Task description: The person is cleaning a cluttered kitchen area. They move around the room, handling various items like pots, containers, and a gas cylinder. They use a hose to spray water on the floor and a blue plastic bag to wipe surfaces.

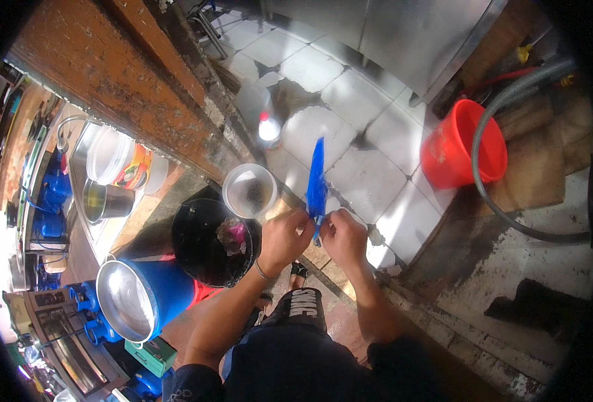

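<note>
My left hand (287, 236) and my right hand (344, 236) meet in front of my body, both pinching the narrow lower end of a blue plastic bag or sheet (317, 186). Its wider part points away from me over the tiled floor. Just left of my left hand is a translucent plastic tub (249, 191), with something dark visible in it. Below that tub stands a black bin (196, 241) holding some refuse, pink and brownish. A bottle with a red cap (269, 129) is on the floor beyond my left hand.
A red bucket (442, 151) stands at the right behind a grey hose (482, 186). At left are a blue drum (168, 286) with a metal lid, a green box (150, 357), a steel pot (120, 203) and a worn wooden door (105, 85). Some floor tiles are broken.
</note>
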Action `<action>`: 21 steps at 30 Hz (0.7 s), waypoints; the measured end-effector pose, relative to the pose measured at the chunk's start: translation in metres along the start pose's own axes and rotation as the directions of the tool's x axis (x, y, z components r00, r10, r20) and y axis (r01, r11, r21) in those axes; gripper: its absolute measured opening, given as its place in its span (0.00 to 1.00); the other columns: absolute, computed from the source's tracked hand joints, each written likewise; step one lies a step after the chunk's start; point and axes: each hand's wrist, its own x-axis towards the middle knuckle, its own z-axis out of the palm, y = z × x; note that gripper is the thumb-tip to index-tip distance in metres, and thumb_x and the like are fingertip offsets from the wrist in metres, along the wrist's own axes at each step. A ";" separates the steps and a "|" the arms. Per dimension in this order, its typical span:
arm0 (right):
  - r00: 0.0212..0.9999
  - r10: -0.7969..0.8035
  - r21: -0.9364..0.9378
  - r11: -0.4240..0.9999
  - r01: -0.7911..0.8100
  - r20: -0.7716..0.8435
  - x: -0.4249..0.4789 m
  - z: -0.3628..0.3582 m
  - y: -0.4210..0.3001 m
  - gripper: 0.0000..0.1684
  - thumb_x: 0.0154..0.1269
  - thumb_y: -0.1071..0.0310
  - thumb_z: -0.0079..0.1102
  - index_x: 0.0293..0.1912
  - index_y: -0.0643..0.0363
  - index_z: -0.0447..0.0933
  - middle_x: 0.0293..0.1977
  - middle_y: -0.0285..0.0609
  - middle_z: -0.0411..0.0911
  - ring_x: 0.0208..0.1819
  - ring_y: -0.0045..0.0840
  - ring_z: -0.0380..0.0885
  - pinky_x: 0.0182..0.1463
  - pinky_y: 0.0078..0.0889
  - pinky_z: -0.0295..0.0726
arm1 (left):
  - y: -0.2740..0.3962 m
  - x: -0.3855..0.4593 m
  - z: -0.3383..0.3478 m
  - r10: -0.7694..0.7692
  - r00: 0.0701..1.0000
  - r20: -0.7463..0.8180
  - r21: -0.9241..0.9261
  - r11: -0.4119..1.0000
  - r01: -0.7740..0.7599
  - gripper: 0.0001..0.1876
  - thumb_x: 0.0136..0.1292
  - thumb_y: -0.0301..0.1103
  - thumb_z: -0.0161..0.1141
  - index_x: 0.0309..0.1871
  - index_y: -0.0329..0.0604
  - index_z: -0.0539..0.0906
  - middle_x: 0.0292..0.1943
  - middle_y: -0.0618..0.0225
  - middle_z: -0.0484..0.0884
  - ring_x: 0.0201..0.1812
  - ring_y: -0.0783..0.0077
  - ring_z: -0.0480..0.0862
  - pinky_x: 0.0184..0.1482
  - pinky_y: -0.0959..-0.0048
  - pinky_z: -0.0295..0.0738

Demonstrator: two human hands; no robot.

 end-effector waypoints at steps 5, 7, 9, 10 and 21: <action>0.999 0.000 0.010 1.000 0.000 -0.044 -0.008 0.004 0.002 0.06 0.56 0.72 0.62 0.31 0.60 0.73 0.27 0.48 0.75 0.26 0.47 0.77 0.29 0.48 0.75 | 0.004 -0.006 0.002 -0.121 0.992 0.035 -0.024 0.992 0.122 0.08 0.57 0.34 0.65 0.30 0.38 0.84 0.25 0.56 0.84 0.27 0.60 0.86 0.32 0.68 0.79; 0.999 -0.001 0.038 0.999 0.003 -0.047 -0.011 0.006 0.005 0.05 0.56 0.74 0.62 0.31 0.60 0.73 0.27 0.49 0.74 0.27 0.47 0.77 0.29 0.48 0.75 | 0.001 -0.009 0.004 -0.138 0.989 0.050 -0.027 0.990 0.139 0.09 0.58 0.35 0.66 0.30 0.37 0.84 0.25 0.56 0.84 0.26 0.62 0.86 0.32 0.68 0.79; 0.999 -0.005 0.054 0.999 0.007 -0.043 -0.014 0.008 0.008 0.05 0.56 0.75 0.61 0.31 0.61 0.73 0.27 0.50 0.74 0.27 0.48 0.77 0.30 0.48 0.75 | -0.001 -0.012 0.005 -0.154 0.985 0.072 -0.004 0.988 0.155 0.10 0.58 0.36 0.66 0.31 0.37 0.84 0.25 0.56 0.84 0.27 0.63 0.86 0.32 0.68 0.79; 0.999 -0.007 0.055 0.998 0.009 -0.039 -0.015 0.009 0.010 0.05 0.56 0.75 0.61 0.31 0.61 0.73 0.27 0.50 0.73 0.27 0.48 0.77 0.30 0.48 0.75 | 0.000 -0.012 0.005 -0.177 0.981 0.086 -0.007 0.984 0.178 0.10 0.58 0.36 0.65 0.31 0.37 0.84 0.25 0.56 0.84 0.26 0.62 0.86 0.32 0.68 0.79; 0.997 0.042 -0.044 0.998 -0.045 -0.061 -0.029 0.010 0.024 0.05 0.57 0.77 0.60 0.28 0.61 0.73 0.26 0.48 0.75 0.25 0.46 0.78 0.27 0.42 0.75 | -0.011 -0.018 0.032 -0.070 0.992 0.108 0.156 0.986 0.053 0.11 0.62 0.39 0.57 0.29 0.42 0.78 0.23 0.55 0.80 0.27 0.49 0.82 0.30 0.53 0.76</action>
